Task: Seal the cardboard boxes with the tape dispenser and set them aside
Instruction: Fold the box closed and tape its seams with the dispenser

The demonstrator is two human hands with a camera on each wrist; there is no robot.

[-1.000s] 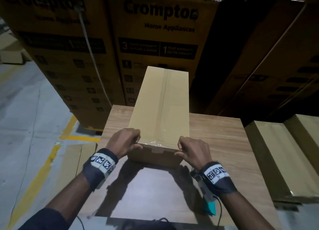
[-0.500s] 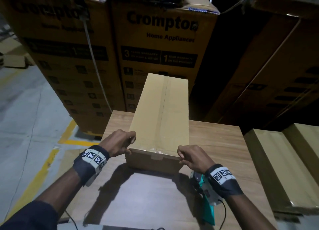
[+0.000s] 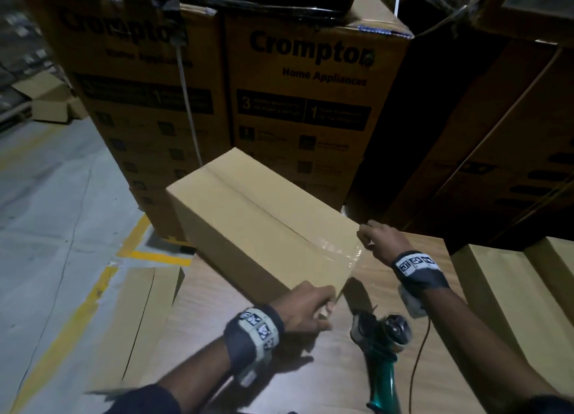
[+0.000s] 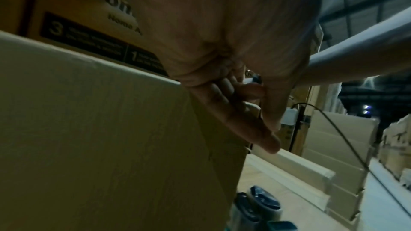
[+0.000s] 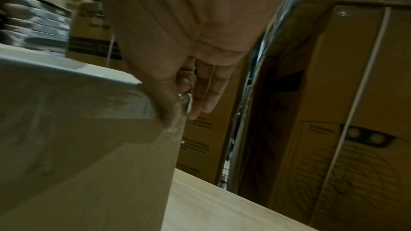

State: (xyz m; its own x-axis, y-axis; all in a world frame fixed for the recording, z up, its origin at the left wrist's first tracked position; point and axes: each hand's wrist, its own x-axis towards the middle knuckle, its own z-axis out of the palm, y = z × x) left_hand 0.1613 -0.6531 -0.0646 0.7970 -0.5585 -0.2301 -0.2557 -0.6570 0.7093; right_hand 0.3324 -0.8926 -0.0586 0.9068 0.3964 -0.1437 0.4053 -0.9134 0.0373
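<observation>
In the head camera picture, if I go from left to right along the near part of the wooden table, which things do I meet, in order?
Left hand on the near corner of the cardboard box → green tape dispenser lying on the table → right hand at the box's right corner → plain boxes beside the table.

Tape dispenser (image 3: 377, 348) handle cut off below
</observation>
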